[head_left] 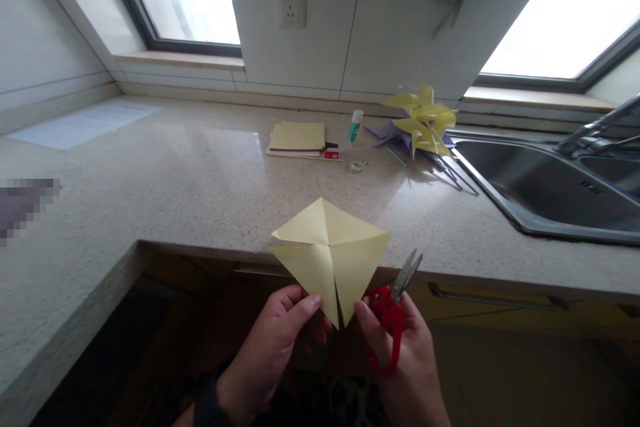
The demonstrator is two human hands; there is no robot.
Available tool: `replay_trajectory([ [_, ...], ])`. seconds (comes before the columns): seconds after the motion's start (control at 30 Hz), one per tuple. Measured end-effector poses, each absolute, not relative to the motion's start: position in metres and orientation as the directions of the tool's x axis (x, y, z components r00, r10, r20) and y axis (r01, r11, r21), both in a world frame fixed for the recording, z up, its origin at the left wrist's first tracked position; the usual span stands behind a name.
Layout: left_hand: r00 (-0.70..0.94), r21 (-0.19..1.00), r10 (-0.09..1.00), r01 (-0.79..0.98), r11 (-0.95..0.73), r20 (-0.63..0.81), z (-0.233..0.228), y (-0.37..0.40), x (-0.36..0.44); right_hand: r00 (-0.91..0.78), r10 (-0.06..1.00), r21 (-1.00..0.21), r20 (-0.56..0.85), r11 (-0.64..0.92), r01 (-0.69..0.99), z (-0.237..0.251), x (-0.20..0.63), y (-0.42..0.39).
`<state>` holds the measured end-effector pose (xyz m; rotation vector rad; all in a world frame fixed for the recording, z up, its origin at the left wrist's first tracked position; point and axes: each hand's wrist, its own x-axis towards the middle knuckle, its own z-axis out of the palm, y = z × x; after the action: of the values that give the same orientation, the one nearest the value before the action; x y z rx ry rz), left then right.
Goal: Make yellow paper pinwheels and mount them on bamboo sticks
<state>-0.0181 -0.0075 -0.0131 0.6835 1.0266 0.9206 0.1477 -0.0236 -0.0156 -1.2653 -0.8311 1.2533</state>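
A square of pale yellow paper (350, 273) is held cornerwise over the counter's front edge, with creases along its diagonals and slits cut in from its corners. My left hand (280, 327) pinches it at the lower left, thumb on top. On the lower right, my right hand (405, 353) grips the paper between thumb and finger. Red-handled scissors (395, 320) hang on that same right hand, their handles around the thumb and fingers, the blades slightly apart and pointing away up to the right.
On the counter (210, 180) lie a stack of yellow paper (299, 136), a small red box (331, 155) and a clear coiled item (357, 166). A glue stick (355, 125) stands near yellow and purple pinwheels (425, 123). A steel sink (530, 177) is at right.
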Motion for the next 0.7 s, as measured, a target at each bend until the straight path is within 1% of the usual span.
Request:
replay_trajectory([
  [0.27,0.253,0.806,0.881,-0.362,0.469,-0.399,-0.003,-0.003,-0.019,0.239,0.968,-0.986,-0.072,-0.033,-0.164,-0.015,0.148,-0.020],
  [0.37,0.255,0.825,0.891,-0.346,0.447,-0.376,0.000,0.000,-0.018,0.264,0.964,-0.991,0.009,0.043,-0.123,-0.010,0.148,-0.019],
  [0.43,0.243,0.838,0.896,-0.329,0.436,-0.371,0.001,0.001,-0.018,0.242,0.966,-0.990,0.089,0.112,-0.082,-0.007,0.149,-0.019],
  [0.53,0.222,0.839,0.901,-0.333,0.430,-0.373,0.001,0.002,-0.018,0.151,0.973,-0.983,0.176,0.183,-0.033,-0.006,0.151,-0.020],
  [0.6,0.218,0.834,0.901,-0.347,0.430,-0.374,0.002,0.002,-0.017,0.093,0.981,-0.985,0.167,0.170,-0.018,-0.006,0.152,-0.021],
  [0.7,0.233,0.822,0.896,-0.360,0.441,-0.379,0.005,0.002,-0.016,0.067,0.990,-0.992,0.124,0.124,0.005,-0.005,0.151,-0.021],
])
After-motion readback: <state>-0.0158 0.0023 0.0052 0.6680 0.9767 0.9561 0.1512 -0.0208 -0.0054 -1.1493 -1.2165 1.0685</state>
